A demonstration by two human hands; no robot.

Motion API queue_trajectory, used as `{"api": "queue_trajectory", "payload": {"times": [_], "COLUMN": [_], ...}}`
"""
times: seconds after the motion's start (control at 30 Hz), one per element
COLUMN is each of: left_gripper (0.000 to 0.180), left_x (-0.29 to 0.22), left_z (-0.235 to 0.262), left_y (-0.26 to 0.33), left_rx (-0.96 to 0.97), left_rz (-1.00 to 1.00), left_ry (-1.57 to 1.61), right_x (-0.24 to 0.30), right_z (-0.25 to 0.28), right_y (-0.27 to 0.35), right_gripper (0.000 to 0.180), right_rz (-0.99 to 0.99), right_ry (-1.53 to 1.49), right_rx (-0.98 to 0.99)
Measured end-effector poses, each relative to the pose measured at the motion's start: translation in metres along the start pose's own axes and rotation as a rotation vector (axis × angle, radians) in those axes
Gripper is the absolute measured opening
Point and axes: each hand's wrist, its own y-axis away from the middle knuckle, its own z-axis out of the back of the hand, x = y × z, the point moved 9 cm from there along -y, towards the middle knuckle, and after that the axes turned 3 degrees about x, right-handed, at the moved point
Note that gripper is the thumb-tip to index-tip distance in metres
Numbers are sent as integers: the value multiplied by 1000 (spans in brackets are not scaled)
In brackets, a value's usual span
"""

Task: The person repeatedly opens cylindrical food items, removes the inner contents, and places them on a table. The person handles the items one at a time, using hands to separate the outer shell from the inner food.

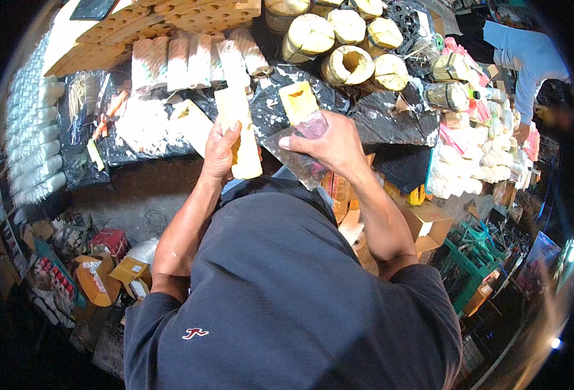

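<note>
My left hand [218,153] is closed round a long pale yellow block [244,146], held upright above the bench's near edge. In my right hand [335,144] is a flat, dark, broad blade-like piece [300,162], gripped by its upper edge and tilted close to the block; the two look apart. Purplish clear material shows by my right fingers. Just beyond them is a yellow piece [298,97] with a notch or hole, perhaps resting on the black sheeting [391,120]. Another pale yellow slab [191,123] lies left of my left hand.
White scraps [147,123] litter the bench. Behind are wrapped white bundles [199,62], a perforated tan board [163,19] and round cream bundles [348,62]. A co-worker's light blue sleeve [527,62] reaches in at right. Below stand a cardboard box [426,224] and green crate [472,266].
</note>
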Motion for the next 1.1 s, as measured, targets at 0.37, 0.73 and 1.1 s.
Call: {"api": "queue_trajectory", "payload": {"times": [0.37,0.73,1.1], "left_gripper": [54,50,47], "left_x": [-9,-12,-20], "left_z": [8,12,11], "left_y": [7,9,5], "left_rx": [-78,-115,-128], "left_rz": [-91,-97,-139], "left_ry": [-115,-107,-86], "right_x": [19,11,20], "right_z": [-9,-32,-15], "right_y": [-12,-23,-17], "right_gripper": [65,57,64], "right_rz": [14,12,5], "right_ry": [113,-70,-17], "right_rx": [58,157,-5]}}
